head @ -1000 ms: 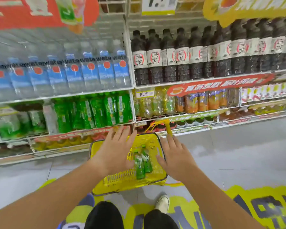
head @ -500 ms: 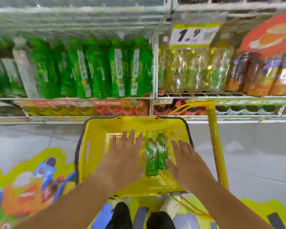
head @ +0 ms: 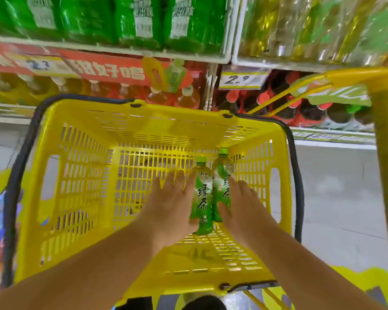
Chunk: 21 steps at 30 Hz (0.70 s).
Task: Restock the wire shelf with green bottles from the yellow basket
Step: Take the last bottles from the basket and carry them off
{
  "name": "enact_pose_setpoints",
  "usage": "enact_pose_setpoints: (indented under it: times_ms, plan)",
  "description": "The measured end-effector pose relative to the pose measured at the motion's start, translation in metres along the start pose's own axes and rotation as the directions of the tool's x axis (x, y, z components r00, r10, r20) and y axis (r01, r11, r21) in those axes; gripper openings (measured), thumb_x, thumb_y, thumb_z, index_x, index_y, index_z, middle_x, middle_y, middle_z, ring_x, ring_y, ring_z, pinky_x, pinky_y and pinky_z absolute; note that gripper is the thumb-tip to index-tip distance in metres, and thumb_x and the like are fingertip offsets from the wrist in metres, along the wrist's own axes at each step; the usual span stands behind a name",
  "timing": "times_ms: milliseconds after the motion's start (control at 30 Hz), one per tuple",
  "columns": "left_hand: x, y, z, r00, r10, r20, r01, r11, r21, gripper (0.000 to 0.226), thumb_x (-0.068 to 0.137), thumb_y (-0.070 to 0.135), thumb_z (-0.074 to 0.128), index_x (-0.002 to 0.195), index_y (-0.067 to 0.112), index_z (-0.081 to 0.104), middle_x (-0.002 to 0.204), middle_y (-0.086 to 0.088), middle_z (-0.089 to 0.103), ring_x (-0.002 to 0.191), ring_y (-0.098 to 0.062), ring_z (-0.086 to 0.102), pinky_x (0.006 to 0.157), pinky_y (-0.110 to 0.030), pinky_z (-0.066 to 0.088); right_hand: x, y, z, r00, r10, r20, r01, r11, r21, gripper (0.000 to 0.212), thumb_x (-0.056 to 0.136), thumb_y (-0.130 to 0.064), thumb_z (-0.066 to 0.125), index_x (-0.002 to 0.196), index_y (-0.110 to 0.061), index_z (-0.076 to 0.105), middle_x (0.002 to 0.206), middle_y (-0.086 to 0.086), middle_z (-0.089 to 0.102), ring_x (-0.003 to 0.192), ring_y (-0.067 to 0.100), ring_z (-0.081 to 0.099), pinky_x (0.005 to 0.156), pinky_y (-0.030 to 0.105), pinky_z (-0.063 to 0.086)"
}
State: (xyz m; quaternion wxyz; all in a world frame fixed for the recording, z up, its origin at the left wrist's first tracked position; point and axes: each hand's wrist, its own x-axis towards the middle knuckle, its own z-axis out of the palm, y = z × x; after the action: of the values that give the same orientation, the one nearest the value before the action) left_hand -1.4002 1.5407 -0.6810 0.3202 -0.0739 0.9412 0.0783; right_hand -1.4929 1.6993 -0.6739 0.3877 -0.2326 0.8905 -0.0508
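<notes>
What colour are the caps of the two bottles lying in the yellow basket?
Both caps are bright green, seen best in the head view.

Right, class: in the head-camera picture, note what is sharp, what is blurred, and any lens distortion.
Head view: the green bottles in the yellow basket read fairly sharp; head view: the shelf bottles above smear with blur; head view: the basket rim bows from wide-angle distortion.
</notes>
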Motion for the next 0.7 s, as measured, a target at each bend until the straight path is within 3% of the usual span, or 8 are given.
enact_pose_setpoints:
  times_ms: [100,200,267,367,500,600,700]
  plan:
    - [0.015,0.002,0.026,0.999,-0.028,0.019,0.029,0.996,-0.085,0.113,0.086,0.074,0.047,0.156,0.014,-0.017,0.164,-0.017,0.015,0.148,-0.036,0.023,0.116,-0.055,0.028,0.017,0.005,0.013,0.998,0.056,0.001,-0.056,0.997,0.053,0.067,0.101,-0.04,0.042,0.155,-0.014,0.011,0.148,0.011,0.031,0.136,0.027,0.032,0.107,0.039,0.034]
    - [0.026,0.011,0.042,0.995,-0.08,0.054,0.092,0.96,-0.263,0.11,0.086,0.07,0.057,0.157,0.013,-0.003,0.151,-0.01,0.037,0.135,-0.029,0.042,0.108,-0.044,0.041,0.035,0.009,0.024,0.995,0.095,-0.007,-0.094,0.99,0.108,0.065,0.1,-0.034,0.049,0.152,-0.012,0.016,0.138,0.011,0.04,0.129,0.028,0.042,0.1,0.039,0.04]
    - [0.036,0.019,0.051,0.98,-0.144,0.133,0.193,0.835,-0.515,0.099,0.085,0.062,0.067,0.155,0.015,0.016,0.142,-0.006,0.046,0.127,-0.026,0.051,0.104,-0.042,0.047,0.048,0.013,0.032,0.987,0.16,-0.018,-0.154,0.972,0.175,0.059,0.098,-0.028,0.053,0.147,-0.01,0.025,0.129,0.011,0.05,0.12,0.029,0.052,0.091,0.038,0.046]
    - [0.053,0.027,0.061,0.945,-0.233,0.23,0.323,0.546,-0.773,0.07,0.08,0.05,0.08,0.13,0.018,0.042,0.12,-0.001,0.058,0.104,-0.02,0.063,0.087,-0.039,0.056,0.064,0.017,0.035,0.962,0.274,0.003,-0.268,0.937,0.226,0.04,0.099,-0.022,0.055,0.132,-0.009,0.037,0.117,0.009,0.057,0.105,0.026,0.06,0.073,0.031,0.041]
    - [0.067,0.032,0.068,0.893,-0.326,0.312,0.412,0.311,-0.856,0.049,0.078,0.03,0.085,0.103,0.02,0.044,0.094,0.004,0.058,0.073,-0.006,0.059,0.048,-0.018,0.046,0.078,0.017,0.04,0.953,0.298,-0.056,-0.274,0.925,0.263,0.037,0.095,-0.028,0.063,0.12,-0.007,0.045,0.107,0.009,0.057,0.091,0.024,0.058,0.067,0.032,0.043]
    - [0.068,0.028,0.072,0.877,-0.346,0.335,0.43,0.252,-0.867,0.042,0.077,0.019,0.084,0.09,0.024,0.044,0.088,0.003,0.059,0.069,-0.006,0.057,0.046,-0.017,0.043,0.083,0.017,0.044,0.957,0.29,0.004,-0.278,0.914,0.295,0.04,0.092,-0.037,0.067,0.114,-0.009,0.049,0.101,0.006,0.057,0.085,0.02,0.06,0.062,0.028,0.045]
    - [0.062,0.014,0.072,0.882,-0.335,0.33,0.43,0.291,-0.854,0.04,0.078,0.018,0.083,0.094,0.023,0.047,0.089,0.002,0.06,0.069,-0.007,0.058,0.045,-0.019,0.043,0.085,0.019,0.046,0.947,0.307,0.1,-0.321,0.864,0.389,0.028,0.089,-0.043,0.069,0.091,-0.02,0.052,0.082,-0.004,0.056,0.067,0.009,0.053,0.05,0.025,0.04]
